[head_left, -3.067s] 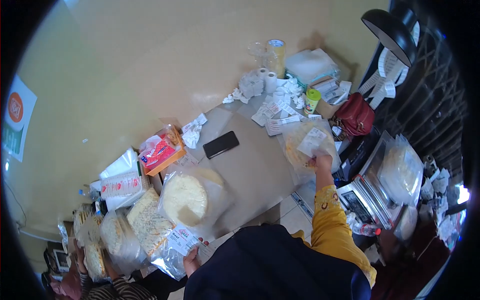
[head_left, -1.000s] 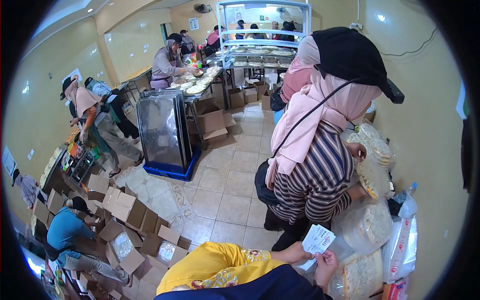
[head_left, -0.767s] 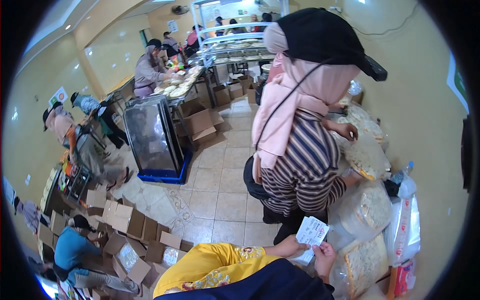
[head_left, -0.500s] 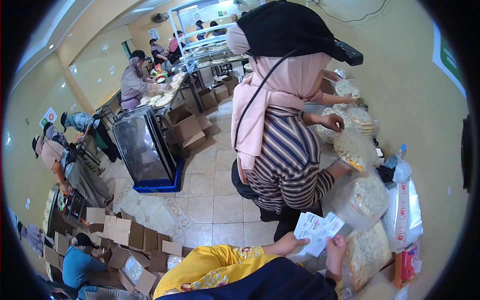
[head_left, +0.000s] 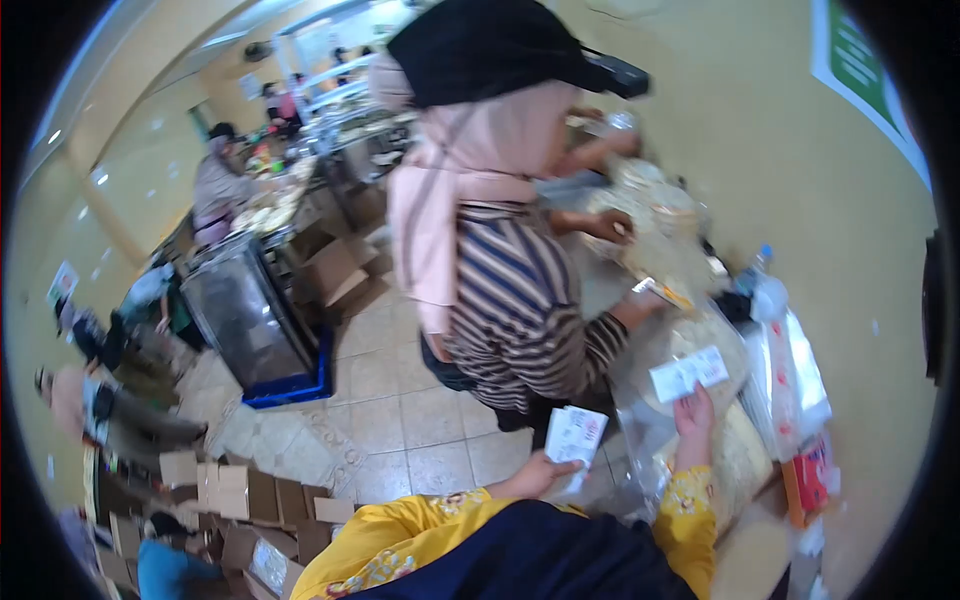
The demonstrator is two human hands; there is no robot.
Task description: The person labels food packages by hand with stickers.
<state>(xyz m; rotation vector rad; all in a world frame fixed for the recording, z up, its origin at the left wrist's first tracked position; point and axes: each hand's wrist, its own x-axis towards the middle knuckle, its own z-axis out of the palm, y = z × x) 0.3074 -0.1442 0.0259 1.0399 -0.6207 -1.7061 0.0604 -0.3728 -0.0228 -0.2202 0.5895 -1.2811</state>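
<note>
My left hand pinches a small stack of white printed labels in front of my body, away from the table. My right hand is stretched forward and holds a single white label by its lower edge. That label overlaps a clear plastic bag of flat, pale pizza-like rounds. Beside my right forearm lies another bagged pack, partly covered by my yellow sleeve.
Just ahead, a person in a striped top works at more stacked rounds. Right of the packs are a water bottle, a white plastic roll and a red box. Cardboard boxes and a metal cabinet stand leftward.
My hands have moved apart. My right hand has drawn one label from the stack and carried it forward over the bagged rounds; the view has turned right.
</note>
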